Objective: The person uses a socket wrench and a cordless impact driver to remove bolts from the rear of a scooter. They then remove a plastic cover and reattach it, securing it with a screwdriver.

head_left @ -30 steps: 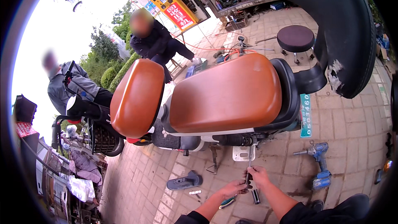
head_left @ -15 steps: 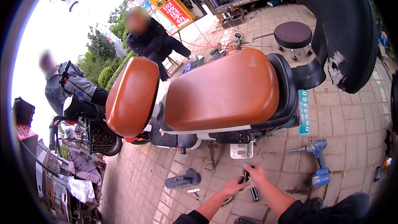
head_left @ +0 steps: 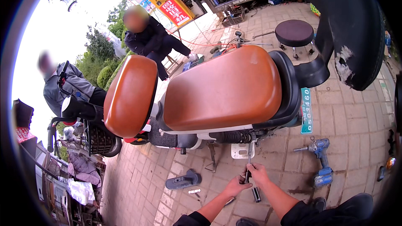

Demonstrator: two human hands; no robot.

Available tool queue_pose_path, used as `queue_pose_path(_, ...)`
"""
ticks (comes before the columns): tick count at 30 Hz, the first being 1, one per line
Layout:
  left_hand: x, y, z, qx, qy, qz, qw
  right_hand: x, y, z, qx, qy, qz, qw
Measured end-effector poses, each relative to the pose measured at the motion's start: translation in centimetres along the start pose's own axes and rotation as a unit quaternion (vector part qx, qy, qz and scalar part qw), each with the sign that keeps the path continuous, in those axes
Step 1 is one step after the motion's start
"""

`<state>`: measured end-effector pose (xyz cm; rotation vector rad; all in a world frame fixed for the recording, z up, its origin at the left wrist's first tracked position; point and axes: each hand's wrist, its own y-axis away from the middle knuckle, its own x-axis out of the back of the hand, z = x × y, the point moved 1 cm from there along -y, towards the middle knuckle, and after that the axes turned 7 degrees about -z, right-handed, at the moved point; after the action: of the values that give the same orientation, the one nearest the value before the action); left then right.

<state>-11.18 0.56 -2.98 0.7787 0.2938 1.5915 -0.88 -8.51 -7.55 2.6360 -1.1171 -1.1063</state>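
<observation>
Low beside the electric scooter's rear, my left hand (head_left: 237, 186) and my right hand (head_left: 258, 174) are closed together around the dark handle of a slim hand tool, perhaps a screwdriver (head_left: 250, 155). Its metal shaft runs up to the underside near the black spring shock absorber (head_left: 232, 137); the tip's contact is too small to make out. Behind the shaft shows a pale metal plate with holes (head_left: 240, 152). A dark cylinder with a shiny end (head_left: 256, 194) appears just below my hands. The scooter carries a brown padded seat (head_left: 222, 90) and a separate brown front pad (head_left: 130, 96).
A blue cordless impact driver (head_left: 322, 163) lies on the paving to my right. Left of my hands are a dark plastic part (head_left: 184, 180) and a small white tube (head_left: 194, 191). A round stool (head_left: 294, 33) stands beyond the scooter. Two people (head_left: 146, 37) are on its far side.
The view has shifted slightly, so the scooter sits a little further left. Both hands keep their grip on the tool, with hardly any visible movement.
</observation>
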Motion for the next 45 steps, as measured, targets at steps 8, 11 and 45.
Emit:
queue_pose_path(8, 0.1, 1.0, 1.1, 0.005, 0.222, -0.126, 0.967, -0.1, 0.3, -0.7, -0.031, 0.001, -0.003, 1.0)
queue_pose_path(11, 0.6, 0.1, 0.3, 0.014, 0.059, -0.097, 0.993, -0.1, 0.2, -0.4, -0.014, -0.001, -0.001, 1.0)
queue_pose_path(45, 1.1, -1.0, -2.2, 0.001, 0.077, -0.121, 0.99, -0.2, -0.2, -0.3, 0.014, 0.004, 0.009, 1.0)
